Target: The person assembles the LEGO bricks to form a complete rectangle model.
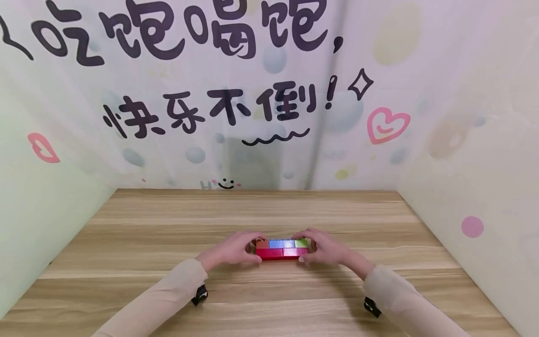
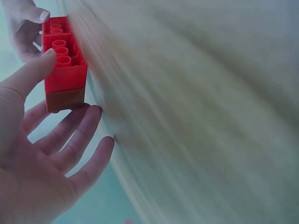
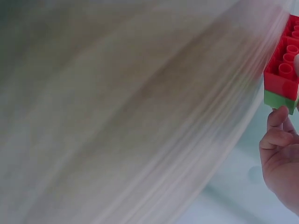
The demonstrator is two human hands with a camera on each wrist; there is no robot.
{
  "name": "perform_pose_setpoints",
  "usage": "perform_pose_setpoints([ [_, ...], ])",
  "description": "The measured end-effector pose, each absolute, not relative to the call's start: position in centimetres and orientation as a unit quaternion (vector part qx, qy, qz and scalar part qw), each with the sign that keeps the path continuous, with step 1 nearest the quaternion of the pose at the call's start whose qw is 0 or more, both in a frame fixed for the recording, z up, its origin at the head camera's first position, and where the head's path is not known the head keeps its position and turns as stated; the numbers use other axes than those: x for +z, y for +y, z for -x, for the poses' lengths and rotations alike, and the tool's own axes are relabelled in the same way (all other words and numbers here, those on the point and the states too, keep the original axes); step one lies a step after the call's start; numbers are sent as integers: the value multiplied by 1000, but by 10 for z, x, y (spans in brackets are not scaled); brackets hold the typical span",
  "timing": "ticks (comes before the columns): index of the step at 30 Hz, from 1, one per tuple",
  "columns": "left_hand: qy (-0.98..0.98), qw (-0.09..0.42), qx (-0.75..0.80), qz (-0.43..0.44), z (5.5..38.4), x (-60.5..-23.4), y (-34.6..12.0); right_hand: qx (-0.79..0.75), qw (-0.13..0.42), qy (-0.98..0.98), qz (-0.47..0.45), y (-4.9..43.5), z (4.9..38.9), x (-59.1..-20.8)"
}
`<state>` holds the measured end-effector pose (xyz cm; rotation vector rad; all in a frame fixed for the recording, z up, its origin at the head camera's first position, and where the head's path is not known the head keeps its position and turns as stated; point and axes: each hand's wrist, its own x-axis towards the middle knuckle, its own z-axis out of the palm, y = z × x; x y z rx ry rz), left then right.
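A joined row of toy building bricks lies across the space between both hands in the head view. Two red bricks point(image 1: 269, 254) form the near layer; an orange brick point(image 1: 262, 244), a blue brick point(image 1: 281, 244) and a green brick point(image 1: 301, 243) form the other. My left hand point(image 1: 236, 248) pinches the orange end, its thumb on the red layer. At the green end, my right hand point(image 1: 326, 248) grips between thumb and fingers. Both wrist views show the hollow tubed undersides of the red bricks point(image 2: 67, 77). Whether the row touches the table cannot be told.
A wood-grain table point(image 1: 168, 215) spreads around the hands. Behind it hangs a white printed curtain point(image 1: 269, 154) with dark lettering, and pale walls point(image 1: 471, 178) stand on both sides. Black straps point(image 1: 200, 295) show at the wrists below the sleeves.
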<state>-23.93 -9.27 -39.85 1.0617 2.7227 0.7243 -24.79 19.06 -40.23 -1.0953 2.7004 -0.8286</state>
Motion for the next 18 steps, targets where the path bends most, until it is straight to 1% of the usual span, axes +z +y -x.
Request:
perform_pose_setpoints([
  [7,894,77,256,-359,246,-399,-94,-287,85,887,352,190,254,-402],
  [18,883,114,296,-347,258,-400,-97,-293,98,877,368,187,264,-399],
])
